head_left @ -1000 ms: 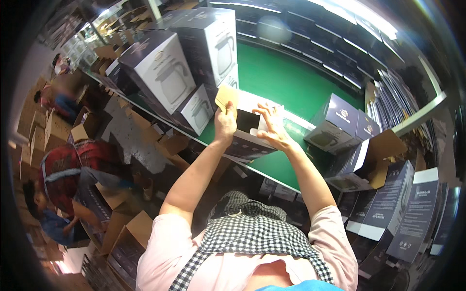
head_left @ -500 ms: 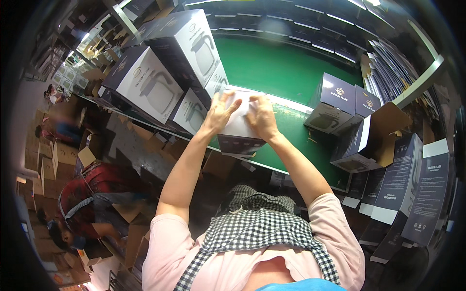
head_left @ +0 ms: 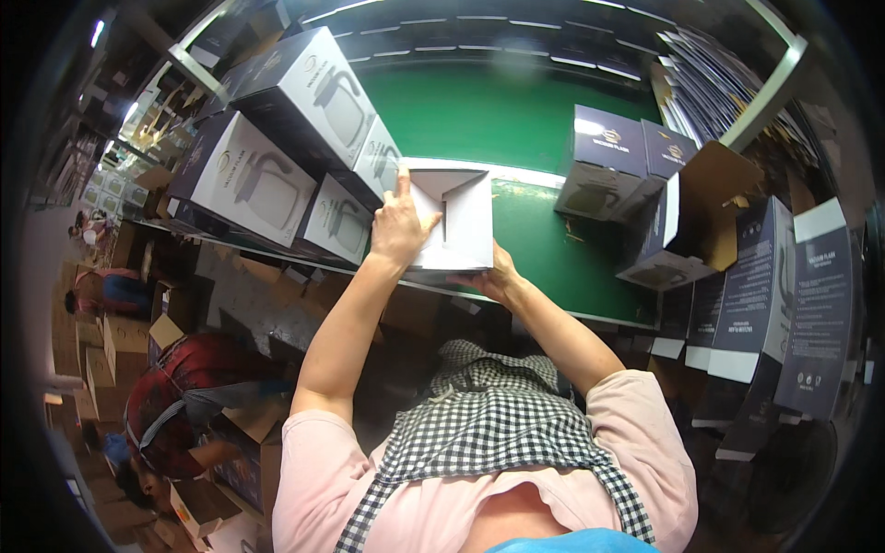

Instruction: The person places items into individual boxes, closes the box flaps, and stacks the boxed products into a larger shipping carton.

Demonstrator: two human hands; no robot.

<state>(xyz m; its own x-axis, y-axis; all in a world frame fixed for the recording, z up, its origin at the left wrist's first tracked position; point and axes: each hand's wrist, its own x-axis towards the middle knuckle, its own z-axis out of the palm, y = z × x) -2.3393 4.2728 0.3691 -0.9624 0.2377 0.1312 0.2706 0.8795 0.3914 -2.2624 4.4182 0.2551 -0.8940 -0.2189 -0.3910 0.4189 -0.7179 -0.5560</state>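
In front of me a cardboard carton (head_left: 470,221) stands at the front edge of the green bench, its white flaps folded partly in, with a dark gap between them. My left hand (head_left: 398,227) grips its left side, index finger stretched along the edge and thumb pressing on a flap. Holding the lower right corner from the side is my right hand (head_left: 498,276); its fingertips are hidden by the carton. Just left of my left hand are printed flask boxes, a tall one (head_left: 336,101) and a smaller one (head_left: 336,221).
Another flask box (head_left: 249,184) stands at the bench's left end. On the right of the green bench (head_left: 525,217) are closed boxes (head_left: 604,161) and an open-flapped carton (head_left: 678,226). Flat cartons (head_left: 728,92) are stacked behind. A person (head_left: 198,396) bends over cartons at lower left.
My right hand has moved from the carton's top down to its lower right side. The top flaps, earlier covered by both hands, now show partly folded. My left hand stays at the left side.
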